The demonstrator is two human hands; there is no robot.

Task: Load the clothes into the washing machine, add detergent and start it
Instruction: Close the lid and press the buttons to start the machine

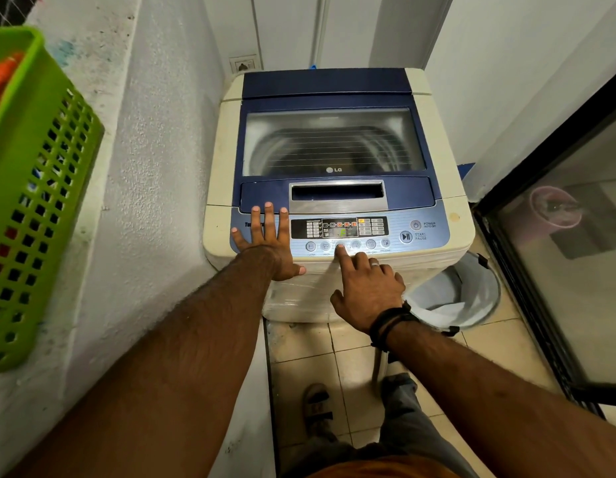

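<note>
Washing machine (337,188): one top-loader, cream body with a blue top, wedged between a rough white wall on your left and a dark-framed glass door (572,257) on your right. Its lid (330,143) is down; through the smoked window you can make out the drum, contents not readable.

Control panel (341,232) runs along the front edge. One lit display block in the middle. Below it a row of six round buttons. Right of the display, two more: power button (415,224) above, start/pause button (405,237) below.

Your left hand (268,241) lies flat and released on the left end of the panel, four fingers spread up toward the lid's edge, thumb hooked over the front lip. It holds nothing.

Your right hand (367,289) is loosely curled, index finger extended, its tip on the third round button from the left. The other fingers are folded under; nothing gripped. One ring on that hand, dark bands at the wrist.

One green plastic basket (40,188) with lattice sides sits on the ledge at far left, well apart from the machine, with orange cloth (3,75) showing inside.

One pale bucket (461,291) stands on the tiled floor just beside the machine's right front corner.

One wall socket (243,64) behind the machine.
</note>
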